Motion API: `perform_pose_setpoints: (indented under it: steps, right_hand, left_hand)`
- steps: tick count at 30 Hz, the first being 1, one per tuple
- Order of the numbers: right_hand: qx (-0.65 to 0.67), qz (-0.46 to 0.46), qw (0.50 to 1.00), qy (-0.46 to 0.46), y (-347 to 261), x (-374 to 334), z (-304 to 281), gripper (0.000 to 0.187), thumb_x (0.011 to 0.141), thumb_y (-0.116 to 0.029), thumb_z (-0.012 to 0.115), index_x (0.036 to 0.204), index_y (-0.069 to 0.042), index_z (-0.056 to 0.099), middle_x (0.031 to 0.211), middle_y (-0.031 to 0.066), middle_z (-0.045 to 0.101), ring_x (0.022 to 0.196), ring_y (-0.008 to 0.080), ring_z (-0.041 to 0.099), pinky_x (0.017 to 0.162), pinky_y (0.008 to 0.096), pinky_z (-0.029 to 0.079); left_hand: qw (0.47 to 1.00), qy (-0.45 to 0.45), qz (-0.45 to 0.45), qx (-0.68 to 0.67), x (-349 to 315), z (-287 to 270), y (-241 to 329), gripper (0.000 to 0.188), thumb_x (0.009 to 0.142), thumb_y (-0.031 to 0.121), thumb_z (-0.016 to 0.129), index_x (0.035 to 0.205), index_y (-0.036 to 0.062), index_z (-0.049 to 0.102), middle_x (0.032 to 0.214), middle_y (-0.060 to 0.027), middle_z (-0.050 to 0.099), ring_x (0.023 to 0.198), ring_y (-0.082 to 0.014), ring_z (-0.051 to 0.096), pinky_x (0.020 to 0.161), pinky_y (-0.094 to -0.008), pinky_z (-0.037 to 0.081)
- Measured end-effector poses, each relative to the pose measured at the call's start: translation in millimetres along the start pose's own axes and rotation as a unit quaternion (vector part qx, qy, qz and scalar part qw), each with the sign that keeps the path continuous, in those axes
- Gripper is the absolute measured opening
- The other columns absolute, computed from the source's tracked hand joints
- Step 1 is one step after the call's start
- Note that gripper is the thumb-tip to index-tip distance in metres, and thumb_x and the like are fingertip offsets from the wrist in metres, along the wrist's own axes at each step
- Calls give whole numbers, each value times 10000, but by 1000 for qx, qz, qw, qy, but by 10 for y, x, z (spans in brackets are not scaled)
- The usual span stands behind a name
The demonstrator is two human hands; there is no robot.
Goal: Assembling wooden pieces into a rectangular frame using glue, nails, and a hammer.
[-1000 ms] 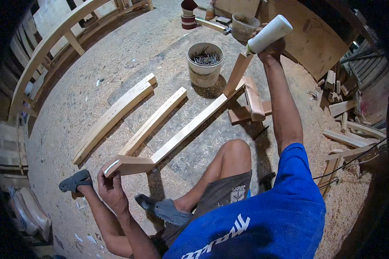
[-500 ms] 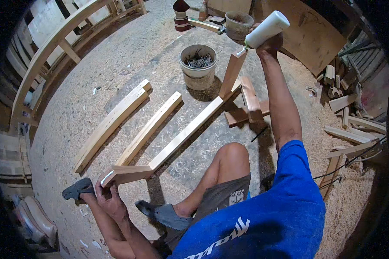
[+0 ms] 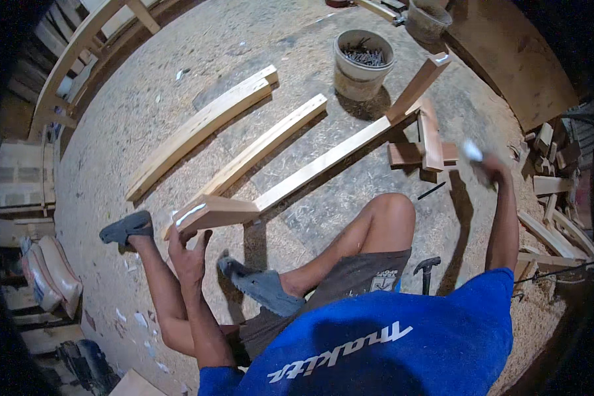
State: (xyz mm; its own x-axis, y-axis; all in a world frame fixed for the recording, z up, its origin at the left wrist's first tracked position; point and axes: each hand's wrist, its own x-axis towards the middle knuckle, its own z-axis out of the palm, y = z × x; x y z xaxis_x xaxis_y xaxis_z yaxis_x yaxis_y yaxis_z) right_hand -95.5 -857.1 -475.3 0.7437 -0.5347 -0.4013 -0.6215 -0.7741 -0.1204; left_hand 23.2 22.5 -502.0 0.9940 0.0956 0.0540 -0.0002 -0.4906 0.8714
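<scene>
A pale wooden rail (image 3: 323,164) lies slantwise on the floor, with a short wooden leg at each end. White glue streaks the end face of the near leg (image 3: 221,215) and tops the far leg (image 3: 418,86). Beside the near leg is my left hand (image 3: 189,259); its thumb and fingers are apart, and the fingertips touch or nearly touch the glued end. My right hand (image 3: 494,170), smeared by motion, grips a white squeeze bottle (image 3: 472,150) off to the right of the rail. Two crossed reddish wood pieces (image 3: 431,142) lie by the rail's far end.
Several light wooden bars (image 3: 201,142) lie left of the rail. A bucket of nails (image 3: 363,69) stands beyond it. A hammer (image 3: 427,270) is near my right knee, a thin dark rod (image 3: 431,191) farther off. Offcuts (image 3: 551,185) pile at the right.
My right hand has drawn the bottle away from the far leg, down and to the right. My left hand's thumb has spread from the near leg. The view has shifted, so the hammer now shows.
</scene>
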Motion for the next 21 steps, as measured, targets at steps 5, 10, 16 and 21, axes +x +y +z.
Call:
perform_pose_setpoints:
  steps: [5, 10, 16, 21]
  right_hand:
    - [-364, 112, 909, -171, 15, -324, 1007, 652, 537, -545, 912, 993, -98, 781, 1041, 131, 754, 920, 271, 732, 818, 399, 587]
    - [-395, 89, 905, -132, -129, -422, 943, 719, 488, -582, 927, 1008, -109, 776, 1088, 119, 746, 980, 270, 729, 858, 400, 582]
    - [-441, 80, 882, -142, -211, -557, 777, 716, 507, -571, 930, 1041, -120, 773, 1102, 98, 747, 1036, 274, 717, 888, 408, 577]
    - [-466, 24, 879, -99, -413, -633, 873, 506, 604, -444, 925, 981, -138, 784, 1051, 62, 763, 957, 237, 741, 793, 386, 599]
  left_hand:
    - [995, -25, 54, 75, 266, -246, -751, 597, 807, 69, 807, 1334, 3, 535, 1197, -160, 670, 1085, -246, 663, 941, -353, 527]
    - [899, -5, 195, 393, 816, -164, -1877, 540, 859, 317, 730, 1274, 3, 583, 1218, -176, 668, 1152, -357, 617, 974, -436, 486]
    - [955, -53, 76, 282, 1057, 197, -2068, 589, 829, 430, 688, 1278, 58, 603, 1185, -208, 649, 1155, -366, 593, 1033, -452, 379]
    - [967, -41, 36, 249, 996, -211, -2015, 552, 784, 286, 707, 1270, 49, 594, 1189, -197, 656, 1174, -379, 587, 985, -482, 412]
